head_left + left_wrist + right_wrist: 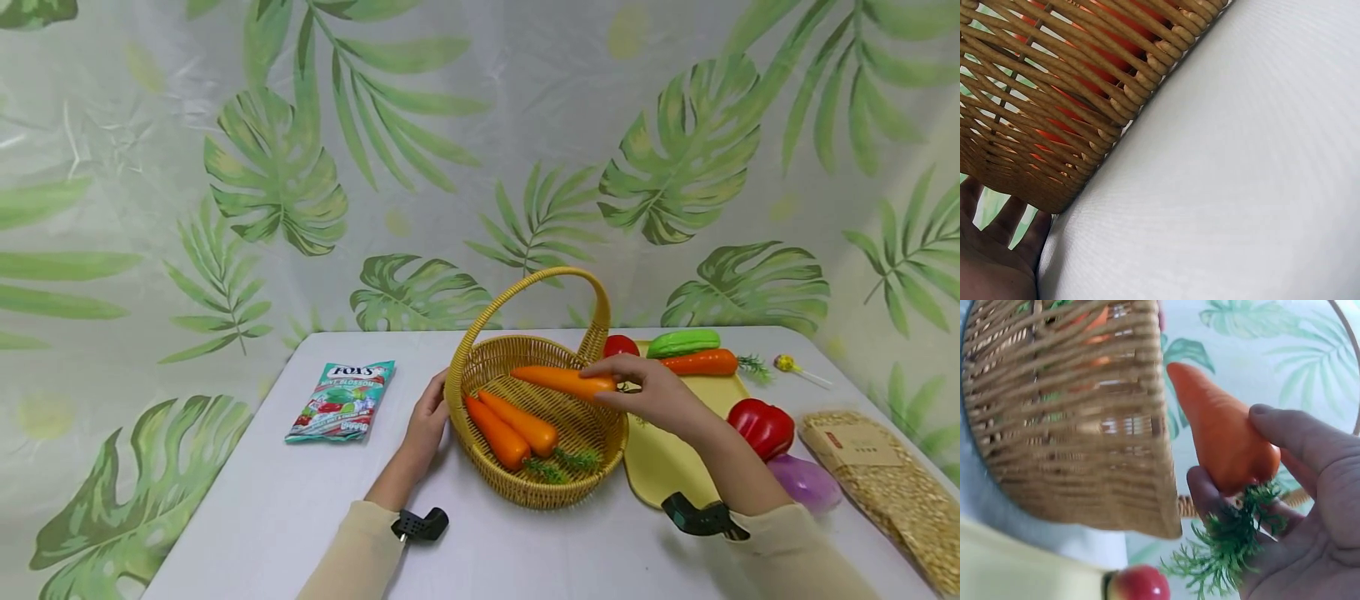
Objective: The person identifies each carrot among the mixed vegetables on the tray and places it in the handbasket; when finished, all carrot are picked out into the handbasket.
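Note:
A wicker basket (542, 492) with a tall arched handle stands mid-table, two carrots (517, 421) with green tops lying in it. My right hand (652, 392) pinches another carrot (558, 381) near its leafy end, over the right side of the basket. In the right wrist view this carrot (1219, 425) sits between thumb and fingers, its tip beyond the rim. The left hand (427, 421) rests against the basket's left side; the left wrist view shows its spread fingers (1004, 222) at the woven wall.
Right of the basket, a yellow cutting board (667, 458) bears a carrot (701, 362) and a green vegetable (684, 342). Nearby are a red pepper (761, 427), a purple eggplant (806, 483), a lollipop (787, 363) and a bag of grains (877, 475). A candy bag (341, 402) lies left.

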Action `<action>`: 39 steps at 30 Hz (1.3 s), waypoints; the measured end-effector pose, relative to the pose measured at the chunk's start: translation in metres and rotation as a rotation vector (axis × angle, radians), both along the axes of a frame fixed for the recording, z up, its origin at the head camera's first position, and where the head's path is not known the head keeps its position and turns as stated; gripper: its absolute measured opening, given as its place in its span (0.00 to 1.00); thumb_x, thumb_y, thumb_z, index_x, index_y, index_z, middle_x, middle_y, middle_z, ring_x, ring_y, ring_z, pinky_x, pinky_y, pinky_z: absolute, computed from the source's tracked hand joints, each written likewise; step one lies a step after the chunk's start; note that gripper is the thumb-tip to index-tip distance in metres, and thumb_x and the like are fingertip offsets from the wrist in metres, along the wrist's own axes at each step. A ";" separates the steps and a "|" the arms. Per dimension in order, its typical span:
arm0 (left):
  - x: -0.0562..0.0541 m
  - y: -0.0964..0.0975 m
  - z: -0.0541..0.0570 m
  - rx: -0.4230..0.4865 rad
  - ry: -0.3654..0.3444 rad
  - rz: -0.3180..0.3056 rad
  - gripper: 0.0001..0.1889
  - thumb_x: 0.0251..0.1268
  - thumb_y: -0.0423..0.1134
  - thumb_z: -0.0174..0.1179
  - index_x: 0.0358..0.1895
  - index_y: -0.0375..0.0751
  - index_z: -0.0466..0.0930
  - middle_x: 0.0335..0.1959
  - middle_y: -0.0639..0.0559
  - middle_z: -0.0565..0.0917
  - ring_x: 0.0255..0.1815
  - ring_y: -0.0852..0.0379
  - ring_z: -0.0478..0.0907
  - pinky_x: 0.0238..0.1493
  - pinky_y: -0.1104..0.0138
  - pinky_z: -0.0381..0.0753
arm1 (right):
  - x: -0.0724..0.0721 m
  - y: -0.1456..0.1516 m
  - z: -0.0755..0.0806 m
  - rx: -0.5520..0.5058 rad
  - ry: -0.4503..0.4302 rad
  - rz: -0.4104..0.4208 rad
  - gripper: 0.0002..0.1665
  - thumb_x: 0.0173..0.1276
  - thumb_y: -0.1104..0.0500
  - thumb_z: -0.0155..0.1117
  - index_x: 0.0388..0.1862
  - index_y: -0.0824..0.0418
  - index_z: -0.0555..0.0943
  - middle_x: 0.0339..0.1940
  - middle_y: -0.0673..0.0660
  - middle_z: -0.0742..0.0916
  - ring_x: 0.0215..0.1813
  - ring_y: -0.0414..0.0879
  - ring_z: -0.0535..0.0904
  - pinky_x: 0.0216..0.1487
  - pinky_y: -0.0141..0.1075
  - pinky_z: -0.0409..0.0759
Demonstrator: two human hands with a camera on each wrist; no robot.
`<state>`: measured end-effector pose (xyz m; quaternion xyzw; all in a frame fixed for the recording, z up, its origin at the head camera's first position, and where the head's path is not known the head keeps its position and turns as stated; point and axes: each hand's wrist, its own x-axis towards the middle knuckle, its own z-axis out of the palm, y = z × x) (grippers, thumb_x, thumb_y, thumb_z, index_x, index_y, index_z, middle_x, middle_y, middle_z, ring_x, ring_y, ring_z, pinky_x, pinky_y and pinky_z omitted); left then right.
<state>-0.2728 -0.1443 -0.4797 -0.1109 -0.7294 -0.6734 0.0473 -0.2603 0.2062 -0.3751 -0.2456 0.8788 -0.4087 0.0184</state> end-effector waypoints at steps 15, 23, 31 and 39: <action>0.000 -0.002 -0.002 0.002 -0.015 0.006 0.22 0.77 0.45 0.49 0.71 0.59 0.68 0.74 0.57 0.70 0.79 0.55 0.60 0.81 0.51 0.56 | -0.011 -0.036 -0.006 -0.154 -0.170 0.008 0.22 0.70 0.54 0.66 0.62 0.48 0.81 0.59 0.59 0.81 0.51 0.52 0.79 0.50 0.36 0.84; 0.000 -0.002 -0.002 0.006 -0.007 0.004 0.22 0.77 0.44 0.49 0.71 0.58 0.68 0.73 0.56 0.70 0.78 0.55 0.61 0.81 0.52 0.56 | -0.015 -0.056 -0.012 -0.220 -0.208 0.016 0.23 0.70 0.55 0.65 0.63 0.54 0.80 0.61 0.61 0.80 0.50 0.53 0.79 0.54 0.42 0.85; 0.000 -0.002 -0.001 0.002 -0.005 -0.003 0.22 0.78 0.45 0.48 0.71 0.58 0.68 0.74 0.56 0.70 0.78 0.55 0.61 0.80 0.51 0.57 | -0.023 -0.062 -0.026 -0.151 -0.191 -0.007 0.21 0.72 0.59 0.61 0.63 0.58 0.79 0.64 0.62 0.80 0.55 0.54 0.78 0.54 0.37 0.82; -0.003 -0.001 -0.001 0.003 -0.003 -0.005 0.22 0.77 0.45 0.48 0.72 0.58 0.68 0.74 0.56 0.70 0.78 0.54 0.61 0.80 0.51 0.56 | -0.027 -0.065 -0.031 -0.013 -0.121 -0.017 0.20 0.69 0.61 0.60 0.59 0.58 0.81 0.58 0.61 0.84 0.55 0.53 0.79 0.56 0.42 0.80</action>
